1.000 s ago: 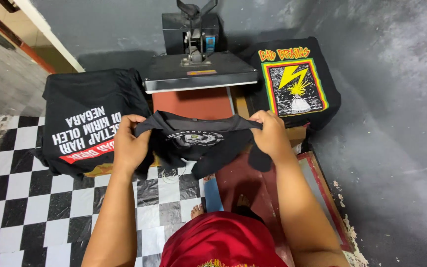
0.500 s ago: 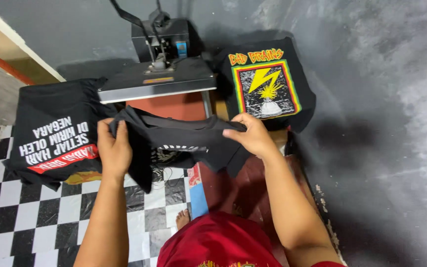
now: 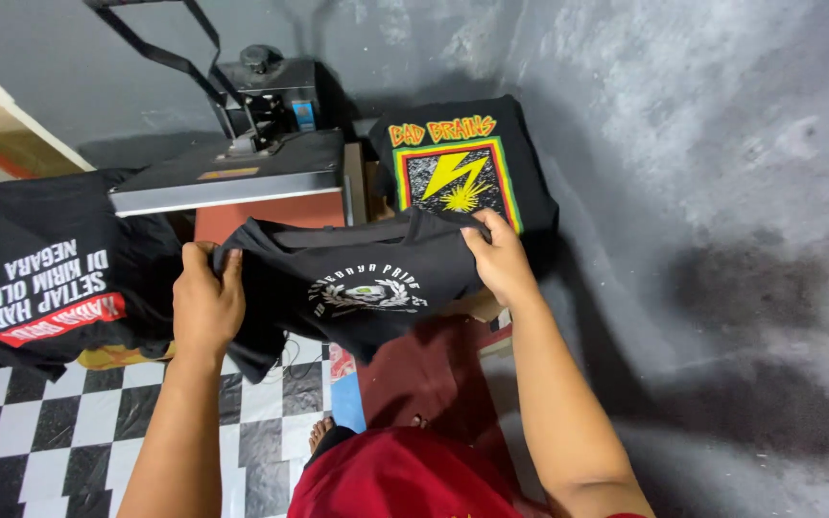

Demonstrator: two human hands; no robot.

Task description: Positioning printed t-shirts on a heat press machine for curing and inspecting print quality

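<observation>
Black T-shirt (image 3: pixel 357 288) with a round white chest print, stretched out between both hands in front of the heat press (image 3: pixel 242 173). Left hand (image 3: pixel 205 302) closed over one shoulder seam, right hand (image 3: pixel 501 259) clenched on the other. Beyond the right hand, a folded black shirt with lightning print (image 3: pixel 458 168); beside the left, a stack of lettered black shirts (image 3: pixel 50 269).

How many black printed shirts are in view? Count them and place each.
3: one shirt held between left hand and right hand; one stack left of the press; one right. More may lie beneath.
</observation>
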